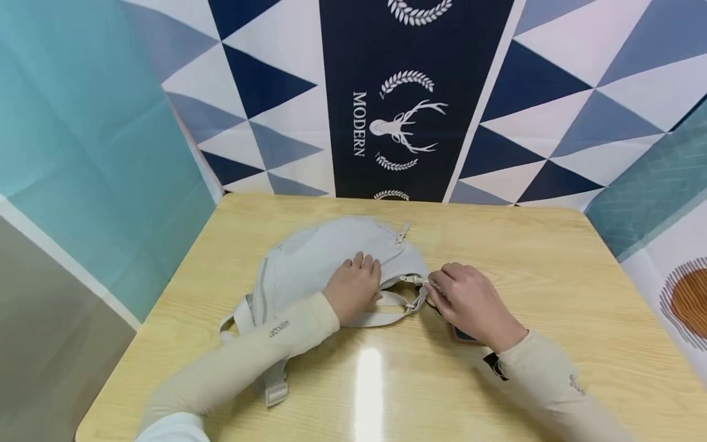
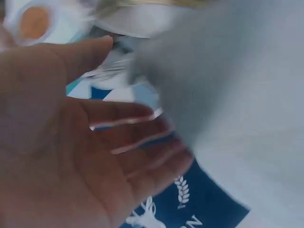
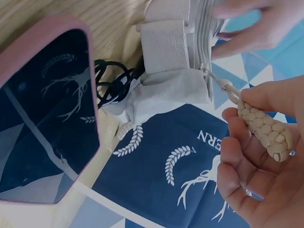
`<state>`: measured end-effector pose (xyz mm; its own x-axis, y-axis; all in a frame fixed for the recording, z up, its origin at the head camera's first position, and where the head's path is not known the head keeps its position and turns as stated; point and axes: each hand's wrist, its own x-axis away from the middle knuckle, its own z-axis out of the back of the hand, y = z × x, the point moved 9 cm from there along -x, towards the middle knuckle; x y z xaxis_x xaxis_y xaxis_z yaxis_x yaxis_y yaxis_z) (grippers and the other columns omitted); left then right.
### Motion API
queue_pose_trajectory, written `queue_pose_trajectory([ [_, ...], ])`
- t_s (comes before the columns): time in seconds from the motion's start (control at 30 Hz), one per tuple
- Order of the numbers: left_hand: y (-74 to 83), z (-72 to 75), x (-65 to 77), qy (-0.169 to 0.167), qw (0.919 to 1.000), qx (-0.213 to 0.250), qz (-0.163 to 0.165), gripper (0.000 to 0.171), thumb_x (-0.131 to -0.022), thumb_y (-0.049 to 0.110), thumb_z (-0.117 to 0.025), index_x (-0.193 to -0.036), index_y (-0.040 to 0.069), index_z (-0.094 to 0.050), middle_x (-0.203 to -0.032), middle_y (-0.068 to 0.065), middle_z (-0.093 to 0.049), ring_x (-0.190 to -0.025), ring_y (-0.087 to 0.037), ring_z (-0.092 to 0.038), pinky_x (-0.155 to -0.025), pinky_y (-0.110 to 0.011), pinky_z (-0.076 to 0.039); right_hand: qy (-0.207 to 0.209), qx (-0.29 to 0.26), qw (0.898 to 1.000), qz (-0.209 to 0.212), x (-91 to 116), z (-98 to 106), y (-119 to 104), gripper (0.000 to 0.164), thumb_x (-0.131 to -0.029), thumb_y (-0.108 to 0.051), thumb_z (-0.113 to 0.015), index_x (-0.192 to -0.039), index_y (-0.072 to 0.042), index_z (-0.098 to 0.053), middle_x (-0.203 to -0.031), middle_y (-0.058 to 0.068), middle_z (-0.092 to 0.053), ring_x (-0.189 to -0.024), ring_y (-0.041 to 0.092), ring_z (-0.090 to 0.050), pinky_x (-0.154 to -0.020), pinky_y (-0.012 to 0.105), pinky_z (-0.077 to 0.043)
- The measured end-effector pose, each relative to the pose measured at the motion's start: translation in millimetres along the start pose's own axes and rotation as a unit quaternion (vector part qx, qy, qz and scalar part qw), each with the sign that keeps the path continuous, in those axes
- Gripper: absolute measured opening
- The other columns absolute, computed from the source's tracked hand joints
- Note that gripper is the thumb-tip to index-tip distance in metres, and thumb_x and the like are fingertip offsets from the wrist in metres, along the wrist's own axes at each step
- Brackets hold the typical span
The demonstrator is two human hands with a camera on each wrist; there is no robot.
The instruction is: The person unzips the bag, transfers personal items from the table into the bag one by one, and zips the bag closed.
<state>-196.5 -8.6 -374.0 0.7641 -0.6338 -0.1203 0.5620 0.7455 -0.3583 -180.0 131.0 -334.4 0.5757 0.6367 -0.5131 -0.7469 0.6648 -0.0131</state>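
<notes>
Two hands work a grey sling bag (image 1: 326, 258) at the wooden table's (image 1: 552, 276) centre: left hand (image 1: 353, 288) presses flat on it, right hand (image 1: 469, 304) pinches its braided zipper pull (image 3: 263, 128) beside a pink phone (image 3: 47, 114).

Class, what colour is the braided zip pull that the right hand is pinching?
The braided zip pull is beige, clearest in the right wrist view.

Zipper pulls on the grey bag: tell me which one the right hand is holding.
The braided pull at the bag's near right end, pinched by the right hand. The other pull lies untouched on the bag's far top edge.
</notes>
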Motion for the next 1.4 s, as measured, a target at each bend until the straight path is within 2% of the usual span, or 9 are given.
queue_pose_trajectory([
  [0.1, 4.2, -14.7, -3.1, 0.006, 0.9984, -0.052, 0.022, 0.050, -0.100, 0.045, -0.057, -0.125, 0.003, -0.067, -0.115, -0.013, -0.071, -0.105, -0.024, -0.069, -0.083, -0.033, -0.057, -0.006, 0.001, 1.000, -0.001, 7, -2, 2, 0.011, -0.085, -0.013, -0.072, -0.088, -0.002, -0.072, -0.080, 0.007, -0.064, -0.072, 0.022, -0.061, -0.067, 0.043, -0.052],
  [0.23, 0.1, -19.3, -2.1, 0.028, 0.9952, -0.086, 0.038, 0.045, -0.100, 0.043, -0.057, -0.119, 0.005, -0.071, -0.107, -0.011, -0.073, -0.098, -0.020, -0.071, -0.081, -0.032, -0.058, -0.010, 0.006, 1.000, -0.003, 12, 0, 12, 0.008, -0.085, -0.011, -0.072, -0.089, -0.003, -0.073, -0.080, 0.007, -0.064, -0.071, 0.021, -0.059, -0.064, 0.042, -0.051],
  [0.33, -7.4, -19.1, -0.9, 0.041, 0.9948, -0.084, 0.041, 0.045, -0.099, 0.043, -0.060, -0.120, 0.004, -0.070, -0.108, -0.013, -0.072, -0.100, -0.022, -0.071, -0.082, -0.033, -0.058, -0.004, 0.009, 1.000, -0.014, 16, 5, 24, 0.007, -0.085, -0.010, -0.074, -0.089, -0.004, -0.073, -0.079, 0.006, -0.063, -0.068, 0.020, -0.056, -0.060, 0.039, -0.049],
  [0.47, -14.1, -22.0, 4.6, 0.032, 0.9976, -0.054, 0.031, 0.048, -0.099, 0.042, -0.060, -0.127, 0.003, -0.066, -0.117, -0.017, -0.069, -0.107, -0.026, -0.068, -0.085, -0.037, -0.057, -0.006, 0.011, 1.000, -0.020, 21, 7, 33, 0.009, -0.085, -0.012, -0.075, -0.091, -0.005, -0.073, -0.078, 0.005, -0.062, -0.066, 0.017, -0.051, -0.057, 0.037, -0.046],
  [0.8, -15.2, -31.9, 16.2, 0.017, 0.9998, -0.007, 0.004, 0.044, -0.102, 0.034, -0.057, -0.136, 0.005, -0.059, -0.129, -0.019, -0.062, -0.117, -0.029, -0.063, -0.088, -0.044, -0.055, -0.020, -0.001, 0.999, -0.036, 37, 2, 36, 0.014, -0.084, -0.016, -0.078, -0.093, -0.006, -0.075, -0.079, 0.004, -0.065, -0.067, 0.016, -0.053, -0.057, 0.036, -0.047],
  [0.93, -17.0, -35.3, 16.6, 0.012, 0.9995, 0.028, -0.003, 0.041, -0.103, 0.028, -0.057, -0.137, 0.004, -0.057, -0.131, -0.020, -0.060, -0.119, -0.031, -0.061, -0.089, -0.045, -0.054, -0.026, -0.018, 0.999, -0.027, 40, -3, 29, 0.016, -0.082, -0.015, -0.079, -0.094, -0.006, -0.074, -0.082, 0.004, -0.067, -0.073, 0.019, -0.055, -0.066, 0.039, -0.048],
  [1.07, -18.7, -33.0, 18.1, 0.022, 0.9983, 0.053, -0.010, 0.038, -0.104, 0.023, -0.055, -0.135, 0.002, -0.057, -0.131, -0.022, -0.060, -0.119, -0.032, -0.060, -0.089, -0.046, -0.053, -0.041, -0.030, 0.999, -0.018, 41, -9, 22, 0.017, -0.082, -0.015, -0.079, -0.097, -0.007, -0.074, -0.092, 0.006, -0.070, -0.088, 0.025, -0.059, -0.079, 0.047, -0.047],
  [1.3, -13.5, -34.2, 23.5, 0.028, 0.9974, 0.060, -0.030, 0.037, -0.102, 0.024, -0.058, -0.134, 0.005, -0.056, -0.131, -0.021, -0.059, -0.120, -0.033, -0.059, -0.090, -0.047, -0.053, -0.066, -0.049, 0.996, -0.041, 38, -13, 25, 0.027, -0.093, -0.024, -0.071, -0.111, -0.004, -0.072, -0.118, 0.014, -0.066, -0.115, 0.033, -0.056, -0.098, 0.054, -0.042],
  [1.4, -11.3, -32.9, 27.3, 0.035, 0.9969, 0.060, -0.036, 0.038, -0.102, 0.025, -0.059, -0.135, 0.006, -0.056, -0.131, -0.020, -0.059, -0.120, -0.032, -0.059, -0.090, -0.046, -0.052, -0.065, -0.043, 0.996, -0.045, 33, -12, 28, 0.034, -0.096, -0.025, -0.066, -0.122, -0.004, -0.069, -0.133, 0.019, -0.060, -0.129, 0.038, -0.048, -0.105, 0.057, -0.035],
])
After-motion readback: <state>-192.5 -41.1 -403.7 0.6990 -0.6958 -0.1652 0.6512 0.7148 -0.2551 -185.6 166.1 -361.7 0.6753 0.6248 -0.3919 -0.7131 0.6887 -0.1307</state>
